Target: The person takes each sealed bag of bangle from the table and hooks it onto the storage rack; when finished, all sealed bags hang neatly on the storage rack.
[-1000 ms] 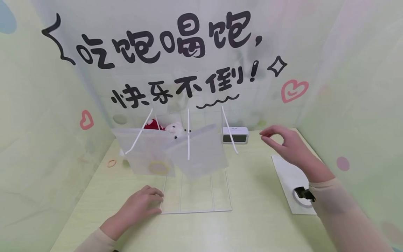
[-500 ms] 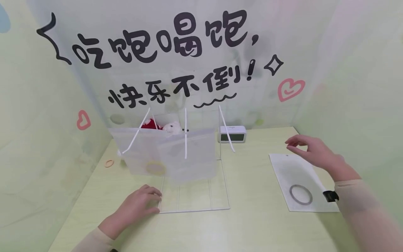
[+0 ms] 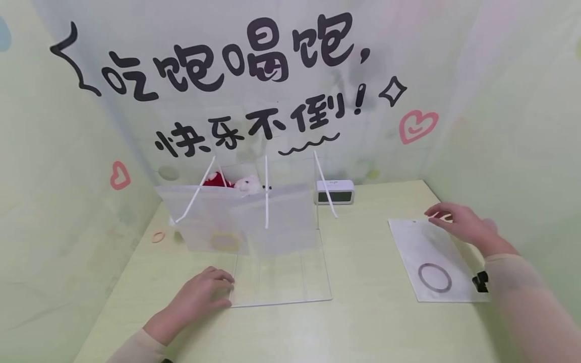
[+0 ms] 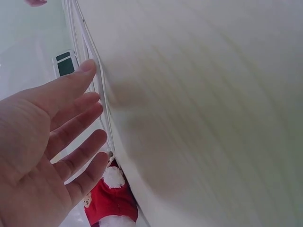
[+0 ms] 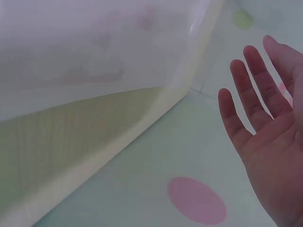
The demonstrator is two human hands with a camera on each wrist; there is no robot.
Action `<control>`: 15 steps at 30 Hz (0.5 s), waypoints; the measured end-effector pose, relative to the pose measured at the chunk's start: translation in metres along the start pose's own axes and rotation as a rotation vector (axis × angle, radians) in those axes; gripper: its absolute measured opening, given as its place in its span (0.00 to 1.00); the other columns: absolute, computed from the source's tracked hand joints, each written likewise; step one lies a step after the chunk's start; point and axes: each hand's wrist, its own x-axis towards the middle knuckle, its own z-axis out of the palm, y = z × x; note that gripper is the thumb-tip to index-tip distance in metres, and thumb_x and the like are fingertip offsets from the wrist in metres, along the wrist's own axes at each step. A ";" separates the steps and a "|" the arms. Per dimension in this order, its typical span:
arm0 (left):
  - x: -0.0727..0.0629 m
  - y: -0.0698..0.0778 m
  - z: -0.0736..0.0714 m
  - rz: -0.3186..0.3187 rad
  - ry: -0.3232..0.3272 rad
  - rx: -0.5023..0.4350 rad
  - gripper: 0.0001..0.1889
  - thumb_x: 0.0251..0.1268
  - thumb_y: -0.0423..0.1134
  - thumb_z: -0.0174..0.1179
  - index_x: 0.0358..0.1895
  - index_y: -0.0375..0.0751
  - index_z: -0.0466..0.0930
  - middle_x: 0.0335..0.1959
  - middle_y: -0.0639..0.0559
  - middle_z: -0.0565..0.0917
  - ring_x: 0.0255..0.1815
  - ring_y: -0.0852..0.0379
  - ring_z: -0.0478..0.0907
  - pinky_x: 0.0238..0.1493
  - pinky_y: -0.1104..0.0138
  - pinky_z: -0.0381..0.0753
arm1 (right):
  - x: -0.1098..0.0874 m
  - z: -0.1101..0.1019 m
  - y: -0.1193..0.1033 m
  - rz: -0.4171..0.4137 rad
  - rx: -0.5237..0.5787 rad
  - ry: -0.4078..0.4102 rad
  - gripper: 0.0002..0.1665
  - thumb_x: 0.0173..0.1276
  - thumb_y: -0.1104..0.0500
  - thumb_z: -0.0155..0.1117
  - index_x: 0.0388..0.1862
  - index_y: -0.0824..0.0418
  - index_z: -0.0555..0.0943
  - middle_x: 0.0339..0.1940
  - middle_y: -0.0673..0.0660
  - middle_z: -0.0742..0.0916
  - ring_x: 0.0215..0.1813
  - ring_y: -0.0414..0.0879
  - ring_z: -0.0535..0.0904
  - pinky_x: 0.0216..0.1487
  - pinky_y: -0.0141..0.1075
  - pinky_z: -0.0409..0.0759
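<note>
A white wire rack (image 3: 267, 201) stands on the table, with two frosted, see-through pouches on its prongs. A yellow ring shows through the left pouch (image 3: 199, 222); the right pouch (image 3: 286, 222) hangs beside it. My left hand (image 3: 197, 295) rests at the left edge of the rack's base, its thumb and fingers (image 4: 78, 142) extended against the wire. Over the far end of a flat white pouch (image 3: 408, 252) on the right, my right hand (image 3: 463, 222) hovers with nothing in it. That pouch has a grey-brown ring (image 3: 434, 278) showing near its front end.
A white digital clock (image 3: 335, 192) stands at the back, right of the rack. Behind the left pouch is a plush toy (image 3: 247, 185) in red and white. A small orange ring (image 3: 158, 237) lies at the left. Printed cloth walls (image 3: 508, 126) enclose the table.
My right hand has moved right and down, from beside the clock to over the flat pouch. The right hanging pouch has swung from tilted to nearly straight. My left hand stays put.
</note>
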 end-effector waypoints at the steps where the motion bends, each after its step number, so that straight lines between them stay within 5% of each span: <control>1: 0.000 0.000 0.001 0.000 0.000 -0.003 0.17 0.51 0.48 0.78 0.44 0.49 0.90 0.52 0.59 0.87 0.51 0.58 0.80 0.52 0.60 0.88 | 0.000 0.001 0.005 0.012 0.004 -0.011 0.12 0.72 0.62 0.68 0.53 0.60 0.85 0.49 0.60 0.89 0.46 0.33 0.82 0.47 0.25 0.82; 9: 0.000 0.002 -0.001 0.006 0.003 0.000 0.17 0.51 0.47 0.78 0.44 0.48 0.90 0.52 0.58 0.87 0.51 0.57 0.80 0.51 0.60 0.88 | -0.004 0.005 0.039 0.120 -0.037 -0.130 0.15 0.75 0.62 0.64 0.59 0.59 0.83 0.57 0.63 0.87 0.55 0.58 0.83 0.48 0.29 0.81; 15: 0.001 0.002 -0.003 0.002 -0.001 -0.003 0.16 0.51 0.47 0.78 0.44 0.48 0.90 0.52 0.59 0.87 0.51 0.57 0.80 0.52 0.59 0.88 | -0.003 0.010 0.047 0.141 -0.026 -0.149 0.16 0.76 0.62 0.63 0.60 0.60 0.81 0.59 0.66 0.85 0.57 0.64 0.82 0.47 0.30 0.81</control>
